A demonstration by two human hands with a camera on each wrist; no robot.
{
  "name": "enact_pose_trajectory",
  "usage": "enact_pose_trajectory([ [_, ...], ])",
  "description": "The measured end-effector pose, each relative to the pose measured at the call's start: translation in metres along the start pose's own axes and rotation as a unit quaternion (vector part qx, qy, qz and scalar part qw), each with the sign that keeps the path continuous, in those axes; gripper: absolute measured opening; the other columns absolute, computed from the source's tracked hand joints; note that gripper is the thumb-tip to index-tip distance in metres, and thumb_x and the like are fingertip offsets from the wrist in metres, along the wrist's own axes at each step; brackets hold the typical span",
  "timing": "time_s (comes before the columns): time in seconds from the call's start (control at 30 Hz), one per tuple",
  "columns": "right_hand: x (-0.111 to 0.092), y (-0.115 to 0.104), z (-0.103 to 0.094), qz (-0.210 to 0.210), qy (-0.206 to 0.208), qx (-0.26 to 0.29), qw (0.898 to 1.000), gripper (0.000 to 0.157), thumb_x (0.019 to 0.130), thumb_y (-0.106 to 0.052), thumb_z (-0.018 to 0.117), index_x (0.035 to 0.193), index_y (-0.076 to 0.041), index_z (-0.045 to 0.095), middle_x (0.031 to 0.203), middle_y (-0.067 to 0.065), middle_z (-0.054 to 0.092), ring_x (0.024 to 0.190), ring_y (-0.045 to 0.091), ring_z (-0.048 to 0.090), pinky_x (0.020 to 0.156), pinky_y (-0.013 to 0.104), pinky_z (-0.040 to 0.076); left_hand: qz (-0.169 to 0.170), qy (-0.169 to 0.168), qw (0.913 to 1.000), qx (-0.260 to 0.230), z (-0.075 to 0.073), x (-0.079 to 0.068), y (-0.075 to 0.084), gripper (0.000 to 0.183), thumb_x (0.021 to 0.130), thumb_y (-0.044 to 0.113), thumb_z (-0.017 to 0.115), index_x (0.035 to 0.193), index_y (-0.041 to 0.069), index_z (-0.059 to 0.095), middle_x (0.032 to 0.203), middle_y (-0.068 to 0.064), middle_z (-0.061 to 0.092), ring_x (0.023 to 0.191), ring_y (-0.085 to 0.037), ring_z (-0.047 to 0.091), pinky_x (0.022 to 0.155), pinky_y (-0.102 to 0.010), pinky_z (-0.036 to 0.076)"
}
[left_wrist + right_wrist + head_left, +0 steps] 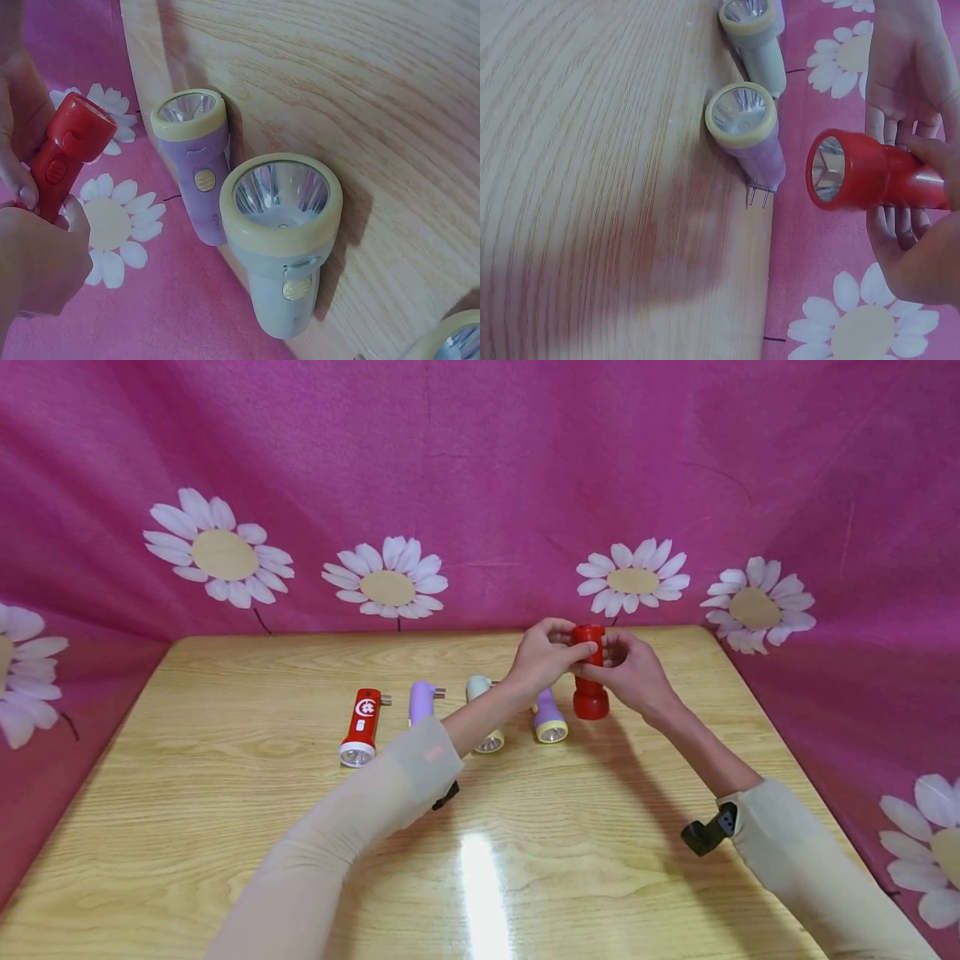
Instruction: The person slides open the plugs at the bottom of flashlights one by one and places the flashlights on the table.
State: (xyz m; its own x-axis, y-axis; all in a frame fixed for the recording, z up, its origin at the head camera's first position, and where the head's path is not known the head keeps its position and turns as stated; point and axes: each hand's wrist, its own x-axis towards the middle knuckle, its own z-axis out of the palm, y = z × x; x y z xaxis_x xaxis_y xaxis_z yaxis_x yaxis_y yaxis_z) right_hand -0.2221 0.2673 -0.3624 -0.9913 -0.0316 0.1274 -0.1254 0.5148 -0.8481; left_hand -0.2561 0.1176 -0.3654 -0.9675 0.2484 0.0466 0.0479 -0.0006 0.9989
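Observation:
A red flashlight (591,697) is held upright over the right part of the table, its lens end pointing down. My left hand (542,658) grips its upper body from the left, thumb across the front. From the other side my right hand (639,678) holds the same body, its thumb near the middle. The right wrist view shows the clear lens of this red flashlight (870,172). A purple flashlight (550,720) with a yellow rim lies just left of it, two metal prongs (759,196) sticking out from its tail.
Along the row stand a pale grey-green flashlight (477,687), another purple flashlight (422,702) partly behind my left forearm, and a red flashlight (364,720) with a white emblem. They lie on a wooden table (225,793). A pink flowered cloth (495,468) hangs behind.

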Motion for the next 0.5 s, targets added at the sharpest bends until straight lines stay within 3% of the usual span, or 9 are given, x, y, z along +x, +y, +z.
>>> enact_pose_trajectory([
  [0.23, -0.0036, 0.0014, -0.0038, 0.015, -0.016, 0.001, 1.000, 0.050, 0.077, -0.028, 0.075, 0.110, 0.001, 0.052, 0.098, 0.014, 0.056, 0.085, 0.023, 0.054, 0.069, 0.023, 0.049, -0.017, -0.033, 0.9978, -0.055, -0.0008, -0.0024, -0.0007, 0.035, 0.077, 0.009, 0.075, 0.106, 0.004, 0.055, 0.091, -0.007, 0.058, 0.078, -0.016, 0.060, 0.065, -0.026, 0.055],
  [0.5, -0.0052, 0.0019, -0.0061, 0.017, -0.001, -0.009, 1.000, 0.051, 0.077, -0.028, 0.076, 0.108, 0.004, 0.051, 0.097, 0.015, 0.056, 0.085, 0.021, 0.055, 0.071, 0.022, 0.048, -0.023, -0.047, 0.9968, -0.060, 0.0014, -0.0016, 0.0009, 0.034, 0.077, 0.011, 0.075, 0.105, 0.006, 0.056, 0.094, -0.005, 0.059, 0.082, -0.015, 0.060, 0.068, -0.026, 0.054],
])
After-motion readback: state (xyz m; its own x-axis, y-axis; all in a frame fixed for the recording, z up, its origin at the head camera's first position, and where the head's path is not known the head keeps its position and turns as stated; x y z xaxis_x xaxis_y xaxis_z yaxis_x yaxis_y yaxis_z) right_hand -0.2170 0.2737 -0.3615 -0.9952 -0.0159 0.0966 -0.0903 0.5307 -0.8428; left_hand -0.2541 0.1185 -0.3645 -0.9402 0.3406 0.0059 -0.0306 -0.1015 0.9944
